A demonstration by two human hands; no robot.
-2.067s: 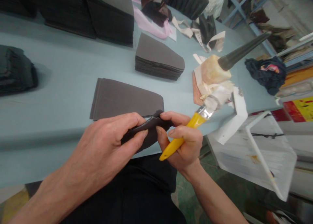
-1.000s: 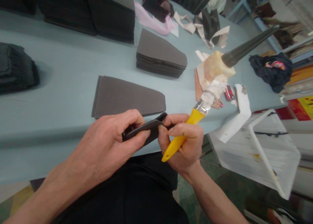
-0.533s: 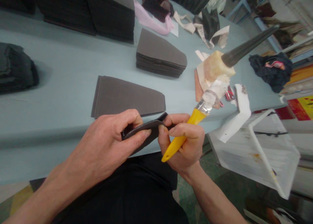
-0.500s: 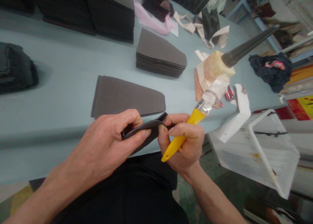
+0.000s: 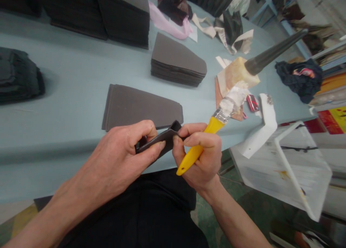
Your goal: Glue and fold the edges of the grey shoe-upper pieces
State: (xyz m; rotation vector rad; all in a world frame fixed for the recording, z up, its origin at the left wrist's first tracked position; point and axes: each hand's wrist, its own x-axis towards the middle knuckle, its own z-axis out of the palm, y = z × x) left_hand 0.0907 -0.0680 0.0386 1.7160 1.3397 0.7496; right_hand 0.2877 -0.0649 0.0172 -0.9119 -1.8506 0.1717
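Between thumb and fingers, my left hand grips a folded dark leather-like piece. My right hand pinches the right end of that same piece, while a yellow-handled brush lies across its palm under the fingers. White matter cakes the brush's bristles, which point up and right. Just beyond my hands a low pile of dark tapered pieces lies on the table. Farther back stands a thicker stack of similar pieces.
On the blue-green table, tall dark stacks stand at the back left and a dark bundle at the left. A mallet stands at the right, near a white strip. A white plastic bin is below the right edge.
The folded piece's right end has opened into a wider fold. My right hand and the brush have shifted slightly left, uncovering more of a small red object on the table.
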